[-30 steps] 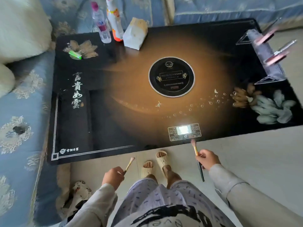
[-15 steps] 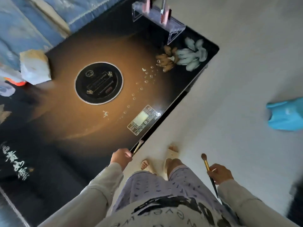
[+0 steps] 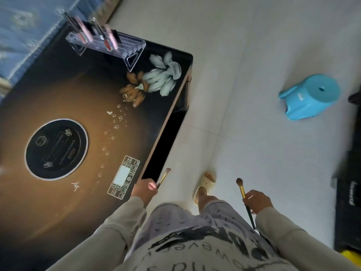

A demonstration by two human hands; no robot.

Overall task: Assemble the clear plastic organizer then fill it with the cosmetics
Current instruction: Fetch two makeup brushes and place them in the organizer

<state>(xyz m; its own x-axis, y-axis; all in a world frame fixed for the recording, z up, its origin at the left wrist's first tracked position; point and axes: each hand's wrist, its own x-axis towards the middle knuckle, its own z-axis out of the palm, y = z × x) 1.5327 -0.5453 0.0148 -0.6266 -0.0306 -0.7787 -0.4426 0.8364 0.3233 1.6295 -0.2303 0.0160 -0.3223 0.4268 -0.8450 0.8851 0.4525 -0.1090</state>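
Left hand (image 3: 145,189): fingers curled round the handle of a small makeup brush (image 3: 163,177), bristles pointing up and away, at the near edge of the desk (image 3: 78,98).

Right hand (image 3: 257,201): grips a longer brush (image 3: 242,191) with a gold ferrule and dark handle, bristles up. It is held over the floor, clear of the desk.

Clear plastic organizer (image 3: 132,45): stands at the desk's far corner, well apart from both hands. Several pink lip tubes (image 3: 109,39) lean in its slots. The view is blurred, so I cannot tell how many slots are free.

Blue stool (image 3: 310,96): on the floor, off to the right.

Step, as judged: assembly looks done and filling is under way.

Next move: walk both brushes to the far corner and seat each in an open slot, handle down, without knocking the tubes.
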